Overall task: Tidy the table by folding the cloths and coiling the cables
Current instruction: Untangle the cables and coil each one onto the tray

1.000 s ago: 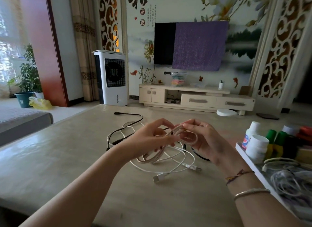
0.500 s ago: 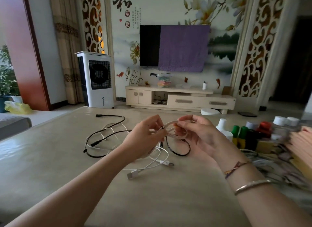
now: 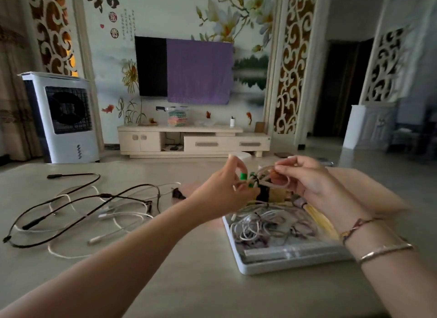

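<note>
On wall, calligraphy, perhaps "和".

I have one view only, from the camera worn on the head, so no second view shares any of the scene. It looks forward and slightly down across the pale beige stone counter, whose near edge falls below the frame. Both forearms reach in from the bottom corners, and the hands sit close to the lens at mid-frame. The far edge of the counter crosses at about half height; beyond it the wide lens faces the mural wall and the low cream television cabinet.
</note>
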